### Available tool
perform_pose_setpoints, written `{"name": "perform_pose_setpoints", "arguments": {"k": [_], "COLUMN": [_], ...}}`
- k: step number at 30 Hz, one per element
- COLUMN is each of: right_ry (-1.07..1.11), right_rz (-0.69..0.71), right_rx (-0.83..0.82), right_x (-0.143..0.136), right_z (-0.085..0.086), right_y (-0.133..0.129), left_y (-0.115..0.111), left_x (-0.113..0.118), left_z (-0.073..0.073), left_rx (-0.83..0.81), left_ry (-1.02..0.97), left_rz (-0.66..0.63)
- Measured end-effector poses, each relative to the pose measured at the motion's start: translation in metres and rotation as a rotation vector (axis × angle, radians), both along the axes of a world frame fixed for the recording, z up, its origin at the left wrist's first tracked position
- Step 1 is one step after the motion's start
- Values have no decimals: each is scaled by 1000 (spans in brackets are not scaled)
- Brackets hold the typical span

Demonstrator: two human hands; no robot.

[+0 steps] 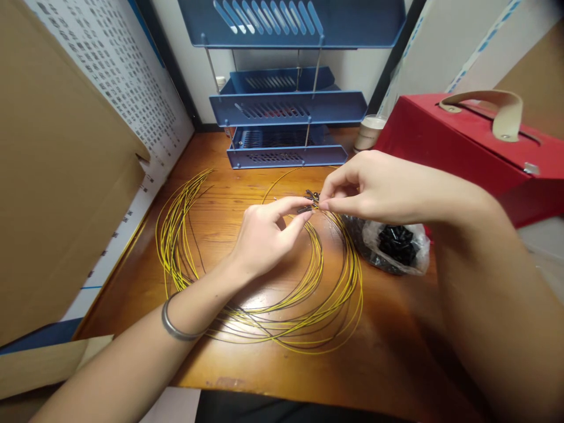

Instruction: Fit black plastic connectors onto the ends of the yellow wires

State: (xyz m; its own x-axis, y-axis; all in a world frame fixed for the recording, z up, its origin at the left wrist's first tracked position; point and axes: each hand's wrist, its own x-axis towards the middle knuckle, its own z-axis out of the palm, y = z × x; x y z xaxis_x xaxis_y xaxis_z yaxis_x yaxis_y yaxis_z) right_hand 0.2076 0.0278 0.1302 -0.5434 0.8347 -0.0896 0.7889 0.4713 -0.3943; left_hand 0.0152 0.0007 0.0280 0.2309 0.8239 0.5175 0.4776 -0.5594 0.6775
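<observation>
I have one view only, from the camera on the person's head. It looks forward and steeply down onto the desk (247, 376) from close above, facing the wall with the blue trays (286, 106). Both forearms enter from the bottom edge toward the centre.

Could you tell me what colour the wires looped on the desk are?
Yellow wires, with a few dark strands; head view.
</observation>
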Motion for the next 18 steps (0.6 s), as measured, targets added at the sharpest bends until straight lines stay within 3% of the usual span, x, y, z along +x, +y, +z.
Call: {"name": "perform_pose_setpoints", "arguments": {"k": [18], "right_ry": [-15], "right_rz": [-10], "right_rx": [2], "right_x": [-1], "right_z": [2], "right_y": [-2], "left_y": [0], "left_x": [0], "left_z": [2], "left_rx": [-22], "left_ry": [7], "left_rz": [-24]}}
